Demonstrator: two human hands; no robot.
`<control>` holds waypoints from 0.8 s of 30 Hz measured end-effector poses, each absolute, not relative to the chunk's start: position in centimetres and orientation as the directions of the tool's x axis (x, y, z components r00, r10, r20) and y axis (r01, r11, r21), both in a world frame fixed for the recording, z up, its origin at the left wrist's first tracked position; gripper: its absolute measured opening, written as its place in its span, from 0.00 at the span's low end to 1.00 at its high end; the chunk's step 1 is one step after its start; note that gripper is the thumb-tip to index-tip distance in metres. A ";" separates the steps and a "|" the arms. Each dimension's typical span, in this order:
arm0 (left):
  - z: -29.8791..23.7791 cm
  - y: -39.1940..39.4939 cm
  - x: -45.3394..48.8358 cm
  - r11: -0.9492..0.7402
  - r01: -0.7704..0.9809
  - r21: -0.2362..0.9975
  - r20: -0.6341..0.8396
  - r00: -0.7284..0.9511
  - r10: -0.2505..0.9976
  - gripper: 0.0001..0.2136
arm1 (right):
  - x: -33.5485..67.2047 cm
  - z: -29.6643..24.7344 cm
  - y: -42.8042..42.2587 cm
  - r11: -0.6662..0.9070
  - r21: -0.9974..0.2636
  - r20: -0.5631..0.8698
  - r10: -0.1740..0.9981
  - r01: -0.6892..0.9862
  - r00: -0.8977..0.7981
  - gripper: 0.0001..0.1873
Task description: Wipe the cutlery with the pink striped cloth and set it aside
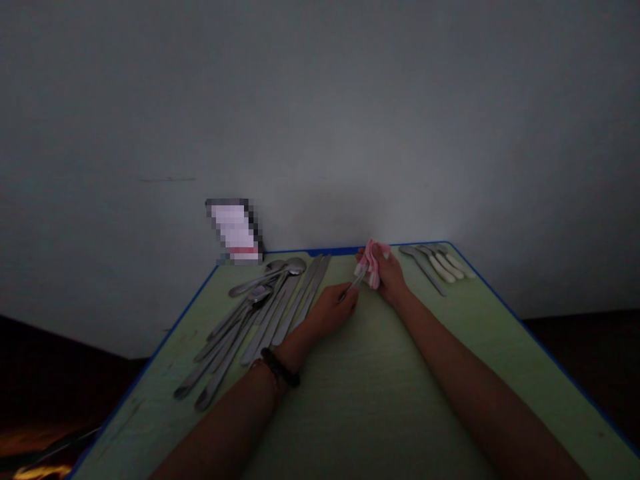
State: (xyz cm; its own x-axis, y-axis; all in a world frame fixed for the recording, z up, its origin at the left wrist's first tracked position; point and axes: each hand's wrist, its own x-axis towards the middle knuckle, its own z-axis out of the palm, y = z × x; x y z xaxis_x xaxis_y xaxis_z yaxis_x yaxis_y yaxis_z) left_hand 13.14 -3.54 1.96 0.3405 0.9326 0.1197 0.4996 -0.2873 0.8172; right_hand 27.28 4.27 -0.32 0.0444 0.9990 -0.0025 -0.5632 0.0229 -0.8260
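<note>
My left hand (331,312) is closed around the handle of a thin metal utensil (351,287) near the far middle of the green table (380,400). My right hand (387,275) grips a pink and white cloth (371,261) wrapped over the utensil's other end. A dark beaded bracelet (280,368) is on my left wrist. Both forearms reach in from the bottom of the view.
Several steel spoons and knives (255,320) lie in a row on the table's left side. A few pieces of cutlery with pale handles (440,265) lie at the far right. A small blurred-out card (235,232) leans against the grey wall. The table has a blue edge.
</note>
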 end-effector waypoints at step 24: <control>1.3 -3.1 13.1 -0.227 0.406 0.885 0.110 0.290 0.951 0.16 | 27.3 0.2 4.4 -0.075 -0.786 -0.016 0.995 -0.614 -0.101 0.24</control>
State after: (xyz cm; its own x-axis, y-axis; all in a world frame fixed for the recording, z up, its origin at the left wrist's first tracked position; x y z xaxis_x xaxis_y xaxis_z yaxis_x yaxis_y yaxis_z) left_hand 13.09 -3.11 1.32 0.2904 0.9506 0.1101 0.4064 -0.2266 0.8852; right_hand 27.28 4.37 0.19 -0.1007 0.9948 -0.0162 -0.6139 -0.0749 -0.7858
